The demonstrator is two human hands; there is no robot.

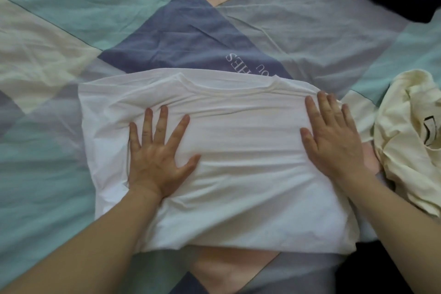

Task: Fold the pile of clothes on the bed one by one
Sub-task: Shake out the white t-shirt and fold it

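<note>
So the white t-shirt [238,150] is lying folded into a rough rectangle in the middle of the bed cover [71,31], collar edge on the far side from the person. Both hands are flat on it, fingers straight and spread, nothing gripped. The left hand [157,157] presses on the shirt's left part, the right hand [334,141] on its right edge, well apart from each other. Just off the shirt's right side there's 1 crumpled cream garment [410,141] with a dark print on it. The cover is patchwork: teal, blue, pink, cream, with some white lettering poking out just beyond the shirt's collar.
</note>
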